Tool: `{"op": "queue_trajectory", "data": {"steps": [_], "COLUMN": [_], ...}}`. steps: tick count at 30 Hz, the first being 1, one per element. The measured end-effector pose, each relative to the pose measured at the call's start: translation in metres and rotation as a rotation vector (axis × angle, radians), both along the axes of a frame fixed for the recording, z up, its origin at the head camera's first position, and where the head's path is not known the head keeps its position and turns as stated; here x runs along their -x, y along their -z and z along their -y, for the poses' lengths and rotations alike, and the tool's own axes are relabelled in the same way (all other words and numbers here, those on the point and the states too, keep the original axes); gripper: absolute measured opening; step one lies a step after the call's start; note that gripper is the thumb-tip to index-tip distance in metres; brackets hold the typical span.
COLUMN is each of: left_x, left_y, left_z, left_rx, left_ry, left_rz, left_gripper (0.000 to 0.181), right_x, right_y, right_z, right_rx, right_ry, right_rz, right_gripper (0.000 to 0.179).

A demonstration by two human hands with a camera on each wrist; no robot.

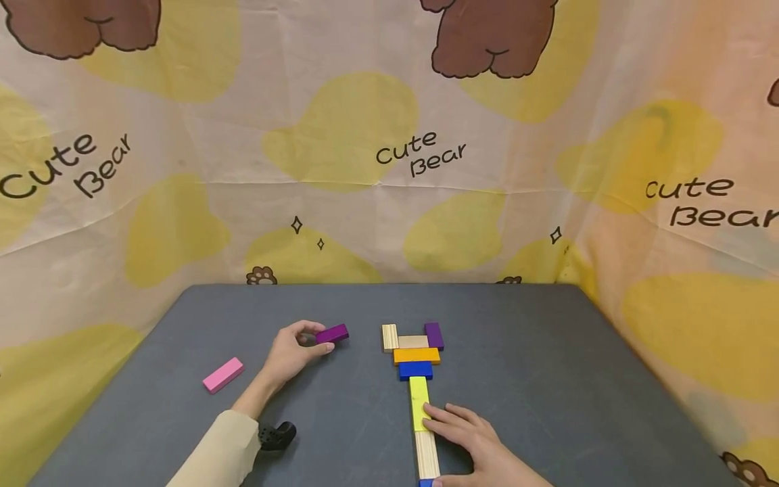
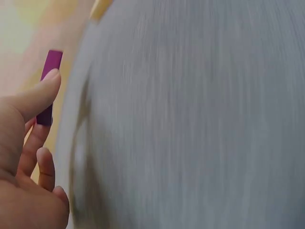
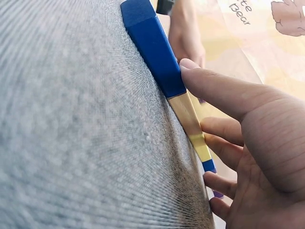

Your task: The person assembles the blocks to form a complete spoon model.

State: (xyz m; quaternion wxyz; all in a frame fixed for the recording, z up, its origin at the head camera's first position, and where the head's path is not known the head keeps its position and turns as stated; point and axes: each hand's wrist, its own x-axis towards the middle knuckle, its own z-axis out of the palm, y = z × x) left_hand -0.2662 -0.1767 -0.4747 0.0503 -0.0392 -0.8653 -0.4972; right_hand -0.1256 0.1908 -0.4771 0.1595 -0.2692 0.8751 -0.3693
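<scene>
My left hand (image 1: 286, 355) pinches a purple block (image 1: 332, 334) between thumb and fingers, left of a row of blocks. In the left wrist view that purple block (image 2: 54, 59) sticks up past the thumb. My right hand (image 1: 475, 443) lies along the row's right side, fingers touching the yellow block (image 1: 418, 402) and thumb at a blue block (image 3: 152, 52) at the near end. Between these lies a bare wooden block (image 1: 427, 456). Beyond the yellow one come a blue block (image 1: 416, 370) and an orange block (image 1: 416, 356), laid crosswise.
At the row's far end, a tan block (image 1: 412, 341) sits between a striped wooden block (image 1: 389, 338) and another purple block (image 1: 434, 335). A pink block (image 1: 222, 375) lies apart at the left on the grey table (image 1: 578, 379). A printed cloth (image 1: 341, 135) hangs behind.
</scene>
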Motion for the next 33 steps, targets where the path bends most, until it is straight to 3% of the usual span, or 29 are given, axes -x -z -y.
{"op": "queue_trajectory", "data": {"steps": [7, 13, 25, 33], "left_x": [-0.001, 0.002, 0.016, 0.022], "left_y": [-0.012, -0.015, -0.006, -0.003], "left_z": [-0.069, -0.104, -0.130, -0.137], "left_rx": [-0.028, -0.036, -0.002, 0.007], "left_ry": [0.010, 0.052, 0.016, 0.001], "left_rz": [-0.053, -0.083, -0.111, -0.080], "left_gripper": [0.035, 0.033, 0.031, 0.033], "right_x": [0.000, 0.000, 0.001, 0.000], "right_y": [-0.002, -0.002, 0.000, -0.001], "right_z": [0.002, 0.001, -0.001, 0.001], "right_rx": [-0.011, -0.003, 0.009, -0.010], "right_ry": [0.029, 0.032, 0.007, 0.017], "right_rz": [0.046, 0.048, 0.015, -0.005], "right_gripper": [0.069, 0.068, 0.067, 0.068]}}
